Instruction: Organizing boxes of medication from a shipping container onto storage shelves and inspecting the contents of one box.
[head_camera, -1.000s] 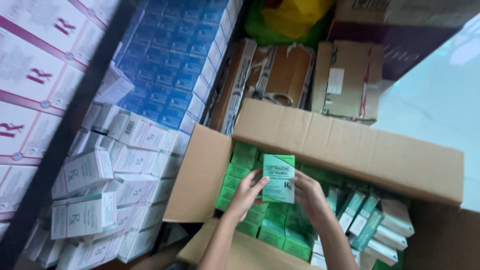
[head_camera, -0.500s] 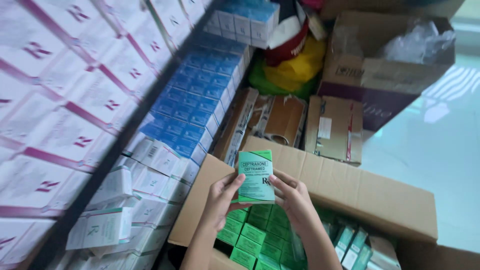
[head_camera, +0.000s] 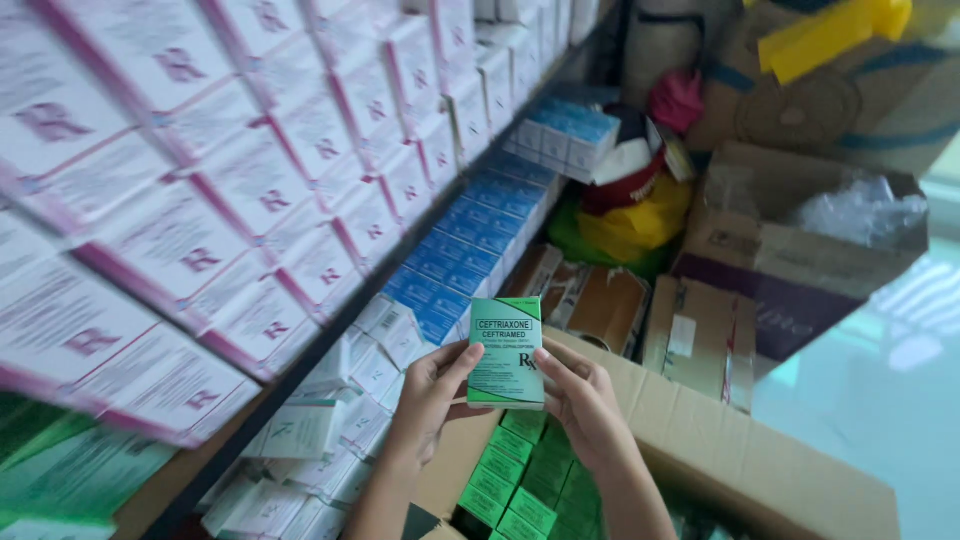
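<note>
- Far left: shelf wall of white medicine cartons with pink stripes (head_camera: 200, 200), stacked in tight rows, running away toward top centre.
- Bottom-left corner: green-and-white cartons (head_camera: 60, 480), blurred, detail can't be made out.
- Below the pink ones: lower shelf of white cartons with grey-green print (head_camera: 330, 400), jumbled, some tilted.
- Centre-left, further back: blue cartons (head_camera: 470, 240) in neat rows on the same lower shelf.
- Left hand (head_camera: 432, 395): fingers curled round the left edge of the green medicine box (head_camera: 507, 351), thumb on its front face, closed grip.
- Green medicine box: held up above the open cardboard carton (head_camera: 700, 440), near shelf level. Long axis upright, top end pointing up and slightly away, printed front facing the camera.
- Right hand (head_camera: 583, 400): clasps the box's right edge and lower corner, fingers wrapped behind, thumb at the front; closed on it too.
- Under the hands: rows of green boxes (head_camera: 520, 490) packed flat-top-up inside the cardboard carton.
- Right of centre: brown cardboard boxes (head_camera: 700, 330), one upright, others lying.
- Upper right: yellow and red bags (head_camera: 640, 200), and a big open box holding clear plastic wrap (head_camera: 860, 210).
</note>
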